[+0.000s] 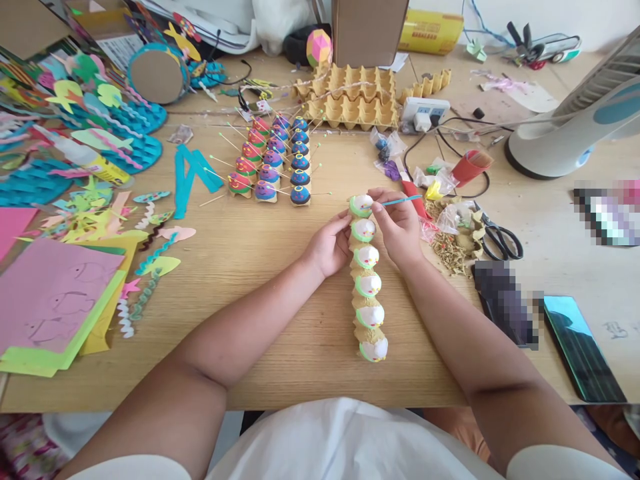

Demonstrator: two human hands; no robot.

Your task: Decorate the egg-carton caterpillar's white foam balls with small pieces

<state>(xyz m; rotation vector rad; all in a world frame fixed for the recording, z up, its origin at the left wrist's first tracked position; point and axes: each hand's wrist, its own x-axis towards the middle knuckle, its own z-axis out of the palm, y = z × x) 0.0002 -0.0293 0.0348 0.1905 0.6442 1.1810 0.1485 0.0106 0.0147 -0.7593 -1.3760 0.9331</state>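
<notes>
A strip of egg carton [368, 300] with several bumps runs lengthwise in front of me. Its bumps carry white caps, light green rims and small red and yellow spots. My left hand [327, 245] is closed on the far end of the strip from the left side. In my right hand [401, 230] is a thin blue stick-shaped tool [404, 199], pinched between thumb and fingers. The tool's left end meets the farthest white bump [361, 203]. Beyond my hands stand three decorated carton strips, one red [246, 165], one purple [270, 175] and one dark blue [300, 179], with pins sticking out.
Uncut egg carton [350, 97] lies at the back. On the right are scissors [503, 239], plastic bags of clay, a phone [583, 350] and a fan [545, 150]. Coloured paper [57, 293], paper fish and a glue bottle [95, 163] cover the left side.
</notes>
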